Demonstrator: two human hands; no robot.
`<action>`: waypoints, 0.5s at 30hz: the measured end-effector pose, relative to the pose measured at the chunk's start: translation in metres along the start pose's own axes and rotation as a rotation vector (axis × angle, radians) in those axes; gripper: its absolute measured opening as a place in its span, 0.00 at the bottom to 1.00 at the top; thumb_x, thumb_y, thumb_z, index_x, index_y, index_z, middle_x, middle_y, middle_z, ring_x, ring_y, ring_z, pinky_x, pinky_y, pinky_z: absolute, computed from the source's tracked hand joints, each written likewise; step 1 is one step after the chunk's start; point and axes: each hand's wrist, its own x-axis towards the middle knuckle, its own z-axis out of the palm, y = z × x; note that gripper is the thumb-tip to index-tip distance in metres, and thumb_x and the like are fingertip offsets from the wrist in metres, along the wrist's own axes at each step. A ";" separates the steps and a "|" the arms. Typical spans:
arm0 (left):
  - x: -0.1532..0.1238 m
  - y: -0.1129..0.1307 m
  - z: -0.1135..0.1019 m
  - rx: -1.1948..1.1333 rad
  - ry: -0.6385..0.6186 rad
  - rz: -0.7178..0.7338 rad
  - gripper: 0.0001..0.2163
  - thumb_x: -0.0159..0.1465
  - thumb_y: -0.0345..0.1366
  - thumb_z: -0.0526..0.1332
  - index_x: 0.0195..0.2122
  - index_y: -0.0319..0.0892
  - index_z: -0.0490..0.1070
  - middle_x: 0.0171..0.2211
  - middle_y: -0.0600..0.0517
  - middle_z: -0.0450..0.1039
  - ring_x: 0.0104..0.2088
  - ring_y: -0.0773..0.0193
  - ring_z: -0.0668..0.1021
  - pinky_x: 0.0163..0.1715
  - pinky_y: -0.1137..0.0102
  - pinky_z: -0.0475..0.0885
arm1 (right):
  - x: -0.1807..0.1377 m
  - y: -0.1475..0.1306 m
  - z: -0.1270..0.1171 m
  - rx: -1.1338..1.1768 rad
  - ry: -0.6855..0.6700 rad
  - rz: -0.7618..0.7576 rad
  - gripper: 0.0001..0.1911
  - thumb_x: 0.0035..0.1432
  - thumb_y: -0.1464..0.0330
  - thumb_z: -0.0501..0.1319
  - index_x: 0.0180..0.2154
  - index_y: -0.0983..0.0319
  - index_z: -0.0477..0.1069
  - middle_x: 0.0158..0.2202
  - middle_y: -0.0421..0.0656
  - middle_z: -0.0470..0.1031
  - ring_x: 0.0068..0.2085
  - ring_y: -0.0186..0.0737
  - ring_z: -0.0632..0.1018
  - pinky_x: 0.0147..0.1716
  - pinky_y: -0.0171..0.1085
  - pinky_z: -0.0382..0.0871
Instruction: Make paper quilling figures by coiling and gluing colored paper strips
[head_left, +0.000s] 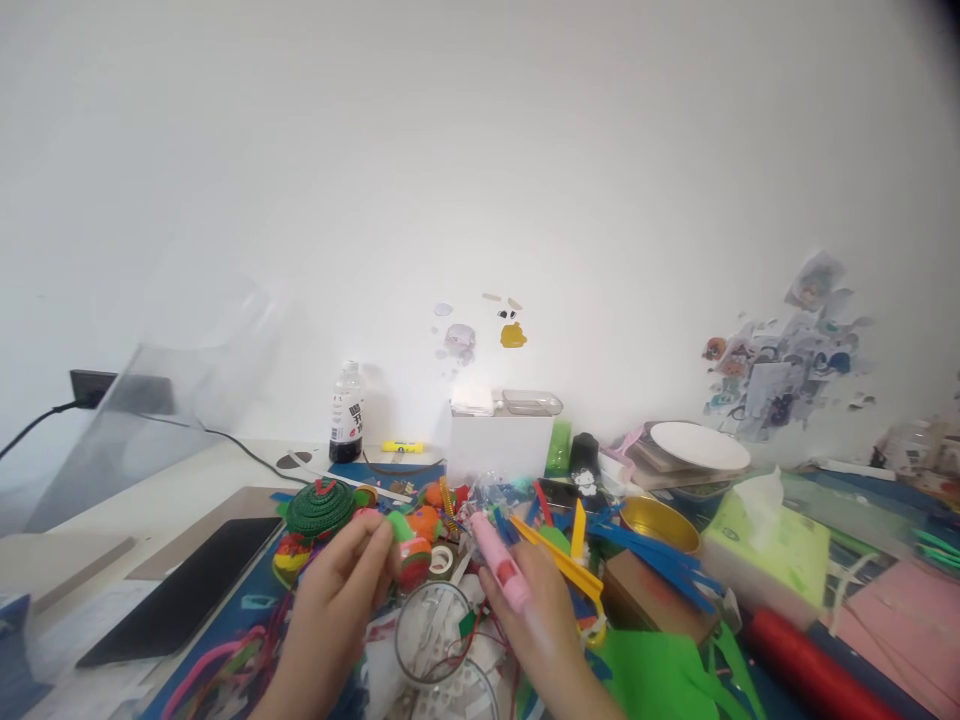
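My left hand (337,590) is closed, thumb and fingers pinched on a small orange-and-green craft piece (414,537). My fingers hide part of it. In my right hand (536,595) is a pink glue gun (499,560) with a red trigger, its narrow end pointing away from me. The two are apart. Between my hands lie a roll of tape (441,561) and a round clear glass rim (433,632) over scraps and thin cords. A dark green coiled braid (321,507) sits just beyond my left hand.
A dark tablet-like slab (184,590) lies at left. A bottle of dark liquid (347,412) and a white box (497,448) stand by the wall. At right are yellow strips (559,560), a gold tin (660,525), a tissue pack (772,545), green felt (649,675) and a red roll (814,665).
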 end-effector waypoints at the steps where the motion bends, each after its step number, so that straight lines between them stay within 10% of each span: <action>1: 0.005 -0.002 -0.002 0.023 0.021 0.001 0.17 0.57 0.48 0.52 0.17 0.44 0.58 0.13 0.60 0.54 0.16 0.70 0.58 0.17 0.74 0.55 | 0.000 0.000 0.001 -0.073 -0.024 -0.022 0.08 0.53 0.65 0.56 0.24 0.60 0.65 0.26 0.41 0.67 0.30 0.41 0.68 0.31 0.38 0.62; 15: 0.029 -0.029 -0.017 0.078 0.155 0.028 0.17 0.57 0.48 0.51 0.18 0.44 0.59 0.12 0.61 0.55 0.14 0.70 0.59 0.15 0.75 0.56 | 0.001 0.003 0.010 0.080 -0.127 0.017 0.24 0.34 0.81 0.51 0.38 0.61 0.67 0.40 0.45 0.68 0.45 0.46 0.68 0.45 0.42 0.61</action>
